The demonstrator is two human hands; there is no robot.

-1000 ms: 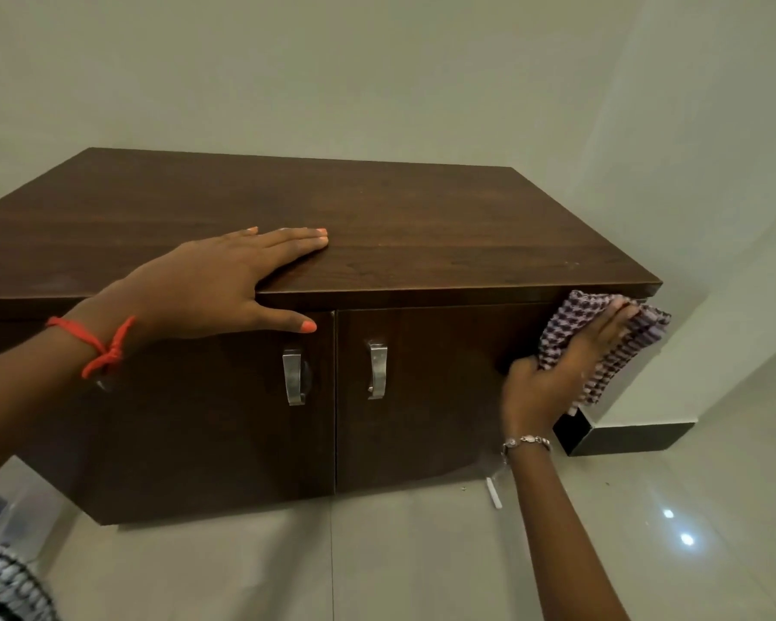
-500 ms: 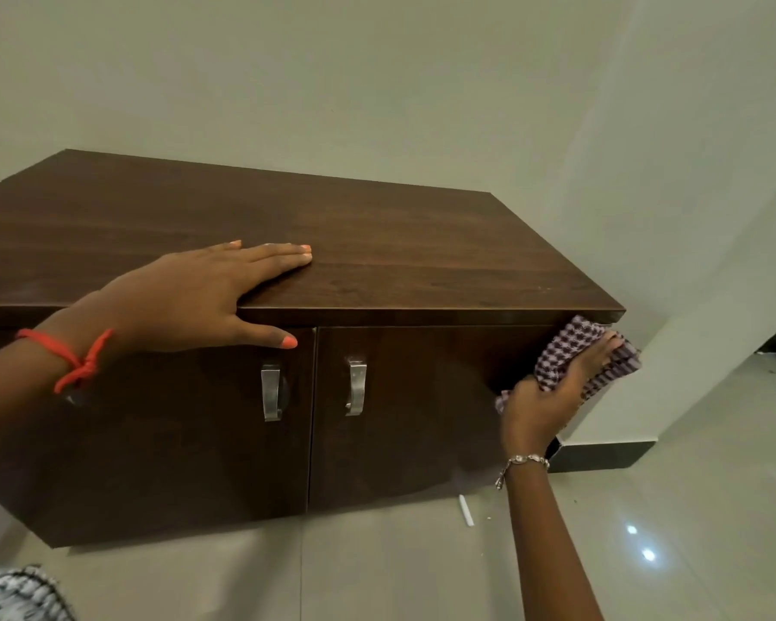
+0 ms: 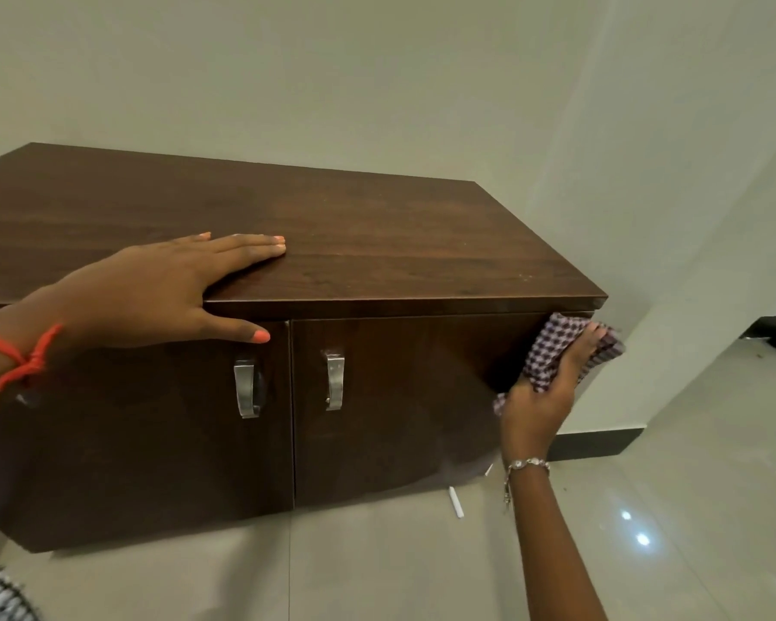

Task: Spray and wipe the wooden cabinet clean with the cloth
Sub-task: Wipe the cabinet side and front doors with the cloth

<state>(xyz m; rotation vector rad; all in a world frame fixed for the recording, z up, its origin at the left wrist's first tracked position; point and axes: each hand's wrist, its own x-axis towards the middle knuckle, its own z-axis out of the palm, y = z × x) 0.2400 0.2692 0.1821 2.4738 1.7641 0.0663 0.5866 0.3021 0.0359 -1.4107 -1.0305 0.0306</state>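
Observation:
A dark wooden cabinet (image 3: 377, 244) with two doors and two metal handles stands against the wall. My left hand (image 3: 162, 289) lies flat on its top near the front edge, fingers straight, thumb hanging over the left door. My right hand (image 3: 543, 396) presses a purple-and-white checked cloth (image 3: 552, 351) against the cabinet's upper right corner, just under the top's overhang, fingers wrapped over the cloth. No spray bottle is in view.
Glossy tiled floor (image 3: 422, 566) spreads in front of the cabinet. A small white stick (image 3: 457, 502) lies on it by the right door. A white wall corner with a dark skirting (image 3: 596, 443) sits right of the cabinet.
My right hand with the cloth stays at the cabinet's right corner, shifting slightly up under the top. My left hand stays flat on top. The view has shifted right.

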